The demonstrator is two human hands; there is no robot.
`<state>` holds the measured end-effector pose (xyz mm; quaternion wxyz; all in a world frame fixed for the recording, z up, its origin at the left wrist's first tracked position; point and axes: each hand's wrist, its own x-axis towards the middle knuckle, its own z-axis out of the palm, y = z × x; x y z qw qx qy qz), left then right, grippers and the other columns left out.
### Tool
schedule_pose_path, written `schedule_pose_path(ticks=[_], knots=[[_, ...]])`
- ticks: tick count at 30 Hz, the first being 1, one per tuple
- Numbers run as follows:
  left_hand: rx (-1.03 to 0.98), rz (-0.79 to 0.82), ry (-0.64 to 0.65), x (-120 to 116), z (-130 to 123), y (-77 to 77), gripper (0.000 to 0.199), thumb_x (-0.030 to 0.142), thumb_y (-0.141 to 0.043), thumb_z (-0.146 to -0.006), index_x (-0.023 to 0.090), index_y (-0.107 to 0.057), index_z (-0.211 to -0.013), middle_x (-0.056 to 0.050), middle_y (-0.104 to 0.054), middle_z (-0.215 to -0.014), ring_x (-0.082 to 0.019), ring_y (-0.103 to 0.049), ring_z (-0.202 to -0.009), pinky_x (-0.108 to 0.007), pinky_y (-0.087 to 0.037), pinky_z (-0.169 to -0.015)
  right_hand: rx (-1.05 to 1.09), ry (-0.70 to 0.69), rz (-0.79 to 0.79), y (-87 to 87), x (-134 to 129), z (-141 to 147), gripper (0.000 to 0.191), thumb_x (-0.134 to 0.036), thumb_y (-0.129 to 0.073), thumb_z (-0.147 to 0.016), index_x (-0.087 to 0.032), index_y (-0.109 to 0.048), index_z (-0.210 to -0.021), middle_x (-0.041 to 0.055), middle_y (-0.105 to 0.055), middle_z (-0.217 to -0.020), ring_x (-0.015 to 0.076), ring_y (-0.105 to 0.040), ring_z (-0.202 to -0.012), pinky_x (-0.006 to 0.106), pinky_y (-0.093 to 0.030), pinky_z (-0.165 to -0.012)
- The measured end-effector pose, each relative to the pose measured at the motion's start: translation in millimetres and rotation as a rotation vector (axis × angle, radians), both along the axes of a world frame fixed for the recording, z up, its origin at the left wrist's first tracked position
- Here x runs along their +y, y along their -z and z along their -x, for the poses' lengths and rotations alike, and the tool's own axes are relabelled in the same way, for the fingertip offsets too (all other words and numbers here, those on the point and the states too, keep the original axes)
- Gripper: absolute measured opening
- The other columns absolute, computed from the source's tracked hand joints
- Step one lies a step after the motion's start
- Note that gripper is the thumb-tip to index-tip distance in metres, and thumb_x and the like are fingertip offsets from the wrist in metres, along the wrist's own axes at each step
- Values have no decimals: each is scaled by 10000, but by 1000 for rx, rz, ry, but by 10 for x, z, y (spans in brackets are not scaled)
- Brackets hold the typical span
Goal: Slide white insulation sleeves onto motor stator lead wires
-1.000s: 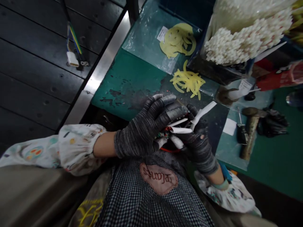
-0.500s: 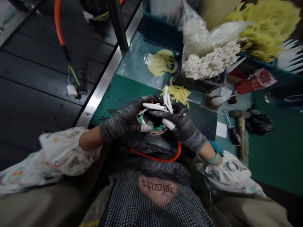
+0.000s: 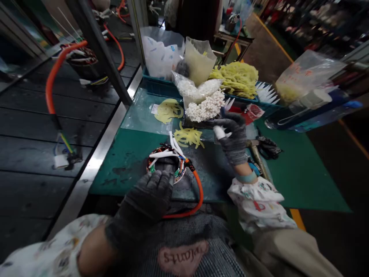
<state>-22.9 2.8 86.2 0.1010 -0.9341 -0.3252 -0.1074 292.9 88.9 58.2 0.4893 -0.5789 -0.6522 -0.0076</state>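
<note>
A round wound coil (image 3: 181, 174) with white sleeves (image 3: 165, 154) and coloured wires lies on the green mat near its front edge. An orange cable (image 3: 198, 186) runs from its right side and curves down toward the apron. My left hand (image 3: 150, 192), in a dark grey glove, rests on the coil's near rim with its fingers over it; what they grip, if anything, is hidden. My right hand (image 3: 232, 136) is raised right of the coil, beside the bundle of white beaded pieces (image 3: 206, 109). Its fingers are curled, with white at the thumb, too unclear to tell what they hold.
Yellow strips (image 3: 188, 136) lie behind the coil, and a yellow looped bundle (image 3: 168, 110) on a clear bag. Teal bins (image 3: 163, 87) with bags stand at the back. A hammer (image 3: 256, 156) and black plastic (image 3: 268, 147) lie right. A dark post (image 3: 100, 50) rises left.
My right hand has left the coil and moved right, toward the beaded pieces. My left hand has shifted to the coil's near side. The view has tilted up, and the orange cable's joint now shows.
</note>
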Motion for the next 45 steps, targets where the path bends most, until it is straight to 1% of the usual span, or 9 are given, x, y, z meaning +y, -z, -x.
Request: schedule_pose_path(ticks=[3, 9, 15, 22, 31, 35, 38, 40, 45], knots=[[6, -170, 50, -88, 66, 1, 467, -18, -440, -937, 111, -824, -1171, -166, -837, -1208, -292, -816, -1031, -394, -661, -842, -228, 170, 1, -1, 232, -260, 188, -347, -775, -908, -243, -814, -1060, 139, -686, -1318, 348, -607, -1271, 617, -521, -1127], [-223, -143, 162, 139, 260, 261, 368, 5, -526, -966, 206, -741, -1187, -63, -841, -1134, -247, -769, -1032, -405, -594, -928, -408, 207, 114, 72, 516, -281, 303, -412, -758, -987, -221, -751, -1223, 143, -702, -1425, 358, -518, -1392, 663, -348, -1265], [-477, -74, -83, 26, 73, 624, 314, 129, -595, -955, 242, -642, -1244, -85, -797, -1312, -313, -656, -1384, -632, -255, -1321, -427, 200, 118, 47, 487, -320, 183, -308, -806, -911, -210, -754, -1057, 156, -705, -1401, 367, -557, -1323, 624, -402, -1201], [-513, -82, -5, 202, -76, 638, 136, 243, -765, -912, 248, -635, -953, -36, -795, -952, -260, -747, -973, -492, -522, -1107, -462, 153, 150, 73, 597, -341, 284, -420, -854, -899, -247, -768, -1107, 112, -660, -1496, 374, -477, -1406, 640, -354, -1206], [-508, -92, 41, 232, -40, 652, 90, 236, -749, -929, 251, -683, -989, -35, -782, -968, -246, -727, -986, -466, -520, -1101, -221, 36, 57, -6, 460, -365, 212, -431, -810, -853, -258, -690, -823, 123, -742, -1168, 327, -671, -1153, 593, -563, -1050], [-519, -68, 36, 242, -47, 687, 72, 287, -726, -948, 260, -660, -959, -29, -781, -970, -243, -725, -995, -480, -531, -1108, 74, -92, 9, -272, 211, -250, 262, -467, -789, -878, -278, -618, -818, 44, -727, -863, 290, -745, -923, 548, -644, -900], [-531, -33, 35, 249, -47, 693, 55, 290, -690, -959, 273, -643, -938, -12, -780, -961, -235, -720, -971, -494, -545, -1113, 288, 2, -168, -608, -249, -14, 225, -495, -773, -939, -319, -647, -876, 58, -753, -936, 311, -773, -848, 544, -660, -792], [-545, -27, 48, 254, -46, 680, 27, 283, -664, -960, 280, -643, -942, -7, -780, -970, -229, -717, -958, -491, -559, -1112, 338, 5, -45, -767, -596, 171, 100, -493, -661, -1045, -408, -695, -1003, 14, -749, -911, 275, -753, -728, 508, -645, -692], [-544, -37, 52, 256, -41, 630, 46, 293, -683, -955, 264, -647, -959, -28, -779, -1006, -229, -724, -984, -478, -537, -1161, 127, -87, 137, -554, -1037, 491, 169, -484, -780, -979, -352, -688, -928, 5, -711, -757, 266, -720, -619, 437, -600, -549]])
